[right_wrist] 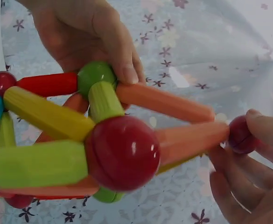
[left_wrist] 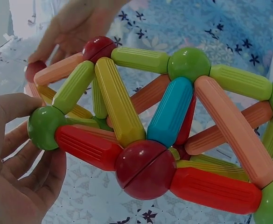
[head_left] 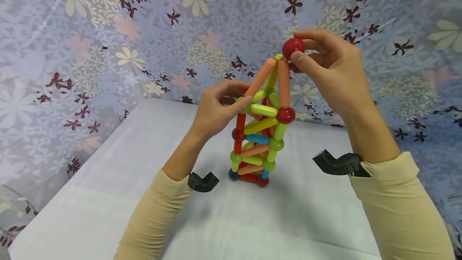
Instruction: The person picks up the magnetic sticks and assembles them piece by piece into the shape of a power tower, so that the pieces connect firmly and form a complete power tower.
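Note:
A tall tower of coloured sticks and balls [head_left: 260, 125] stands upright on the white table. My left hand [head_left: 221, 109] pinches the green ball [left_wrist: 45, 128] at its upper left corner. Two orange sticks [head_left: 284, 85] and a yellow stick [head_left: 272, 78] lean inward above the upper level, their tops close together. Between thumb and fingers, my right hand [head_left: 332, 65] holds a red ball [head_left: 293, 46] at the top end of the right orange stick. It looks to be touching that stick in the right wrist view. Another red ball [right_wrist: 123, 153] forms the corner below.
The white tabletop [head_left: 119, 159] spreads around the tower's base. Behind it and along the sides hangs a flower-patterned cloth [head_left: 151, 35]. A black wrist device [head_left: 203, 182] sits at the left cuff, another black device [head_left: 339, 163] at the right.

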### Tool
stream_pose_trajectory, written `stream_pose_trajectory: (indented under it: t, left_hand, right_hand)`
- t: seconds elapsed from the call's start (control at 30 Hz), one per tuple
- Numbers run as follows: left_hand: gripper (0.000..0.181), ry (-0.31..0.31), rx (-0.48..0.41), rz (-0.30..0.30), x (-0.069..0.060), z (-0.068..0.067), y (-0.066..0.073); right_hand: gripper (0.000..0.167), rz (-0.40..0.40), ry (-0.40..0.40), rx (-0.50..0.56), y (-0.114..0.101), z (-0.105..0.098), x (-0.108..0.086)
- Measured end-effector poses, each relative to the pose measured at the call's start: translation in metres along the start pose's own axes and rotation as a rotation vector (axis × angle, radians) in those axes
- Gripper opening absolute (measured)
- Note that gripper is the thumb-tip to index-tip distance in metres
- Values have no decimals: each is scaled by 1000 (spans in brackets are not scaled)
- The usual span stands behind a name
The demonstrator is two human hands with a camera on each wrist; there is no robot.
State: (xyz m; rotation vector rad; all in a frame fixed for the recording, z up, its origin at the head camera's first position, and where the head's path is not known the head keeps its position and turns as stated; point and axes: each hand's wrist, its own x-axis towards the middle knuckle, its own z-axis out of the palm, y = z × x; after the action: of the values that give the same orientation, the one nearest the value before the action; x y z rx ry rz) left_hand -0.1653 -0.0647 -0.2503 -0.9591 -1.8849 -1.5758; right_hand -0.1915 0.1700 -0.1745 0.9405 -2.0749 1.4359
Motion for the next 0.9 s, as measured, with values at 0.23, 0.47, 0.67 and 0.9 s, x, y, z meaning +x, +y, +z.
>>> stream_pose_trajectory:
  t: [0.23,0.47,0.67,0.9]
  left_hand:
    - [25,-9,2,-8,-1,-3,0]
    - [25,1,2,-19,-1,-4,0]
    - [25,-6,10,-14,-1,-5,-1]
    - [24,13,10,-36,-2,-7,-17]
  right_hand:
    - [38,-21,-19,-289,-8,8,4]
    - [42,-10,-111,-330,-7,11,7]
    - [45,-13,-161,-326,-6,13,9]
    - [55,-17,-184,-334,3,9,3]
